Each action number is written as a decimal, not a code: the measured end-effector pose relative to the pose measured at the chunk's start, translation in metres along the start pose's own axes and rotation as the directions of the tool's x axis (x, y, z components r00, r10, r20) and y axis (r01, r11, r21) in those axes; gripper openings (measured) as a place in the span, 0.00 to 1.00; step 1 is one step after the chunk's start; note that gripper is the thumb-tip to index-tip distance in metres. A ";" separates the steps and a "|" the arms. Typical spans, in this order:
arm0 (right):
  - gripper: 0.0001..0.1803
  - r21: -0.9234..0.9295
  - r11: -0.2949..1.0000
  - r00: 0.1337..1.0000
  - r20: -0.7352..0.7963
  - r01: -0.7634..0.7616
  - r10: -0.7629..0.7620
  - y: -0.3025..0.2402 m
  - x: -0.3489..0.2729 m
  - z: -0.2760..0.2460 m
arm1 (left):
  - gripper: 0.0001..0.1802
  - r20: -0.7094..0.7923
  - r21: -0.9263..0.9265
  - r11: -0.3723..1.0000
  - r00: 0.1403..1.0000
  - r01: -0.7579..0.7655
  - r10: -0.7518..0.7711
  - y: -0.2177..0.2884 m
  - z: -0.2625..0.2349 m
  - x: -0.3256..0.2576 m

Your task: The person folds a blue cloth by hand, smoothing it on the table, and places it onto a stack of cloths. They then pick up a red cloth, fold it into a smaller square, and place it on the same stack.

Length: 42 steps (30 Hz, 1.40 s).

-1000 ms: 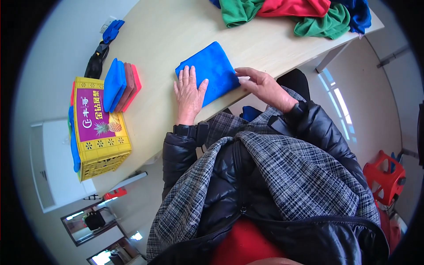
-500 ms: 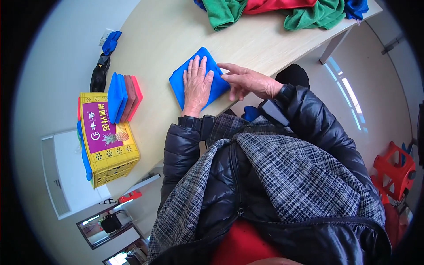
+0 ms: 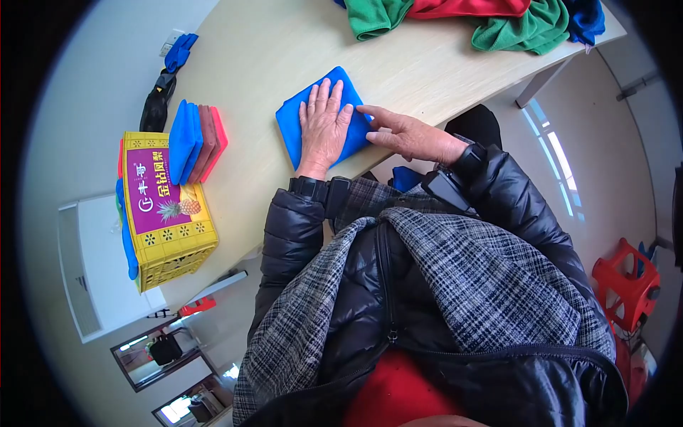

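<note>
Looking down past our red garment at six o'clock, we see a black padded jacket and a grey checked layer. Near twelve o'clock, a folded blue cloth lies flat on the pale table, close to its near edge. Our left hand presses palm-down on it, fingers straight and slightly apart, thumb out to the side. Our right hand comes in from the cloth's three o'clock side, index finger and thumb apart at its edge; we cannot tell whether they touch it, and its other fingers are partly hidden.

Toward nine o'clock stands a yellow box. Its purple panel carries large white and yellow characters and a round emblem above a pineapple picture; dark flower motifs dot the yellow border. Toward ten o'clock, folded cloths in blue, brown and pinkish red stand side by side, overlapping the box in our view; we cannot tell whether they rest in it or beside it. At one o'clock we see a loose pile of green, red and blue cloths. Farther off, a red stool stands between three and four o'clock.
</note>
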State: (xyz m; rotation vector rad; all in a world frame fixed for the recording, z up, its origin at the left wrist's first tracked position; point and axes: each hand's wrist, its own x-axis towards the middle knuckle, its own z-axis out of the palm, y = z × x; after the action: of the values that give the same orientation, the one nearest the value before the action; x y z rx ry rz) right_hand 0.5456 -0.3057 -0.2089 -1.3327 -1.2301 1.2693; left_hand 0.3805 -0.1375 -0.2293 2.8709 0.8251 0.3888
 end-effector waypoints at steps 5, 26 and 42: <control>0.34 0.087 0.996 0.998 -0.055 -0.013 0.018 -0.001 -0.005 -0.005 | 0.33 -0.013 0.023 0.999 1.000 -0.023 0.023 0.000 0.000 0.003; 0.29 -0.936 0.217 0.839 0.127 0.278 -0.529 -0.015 0.124 0.045 | 0.10 -0.393 -0.749 0.288 0.750 -0.596 0.532 0.157 -0.275 -0.098; 0.31 -0.958 0.146 0.901 0.170 0.245 -0.400 -0.001 0.109 0.039 | 0.09 -0.699 -0.622 0.406 0.708 -0.669 0.096 0.055 -0.265 -0.136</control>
State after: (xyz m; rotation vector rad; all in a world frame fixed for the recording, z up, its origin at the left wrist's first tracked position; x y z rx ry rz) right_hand 0.5043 -0.1983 -0.2221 -1.7516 -2.2420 -0.1416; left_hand 0.2229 -0.2432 0.0071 1.8796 -0.1536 1.3390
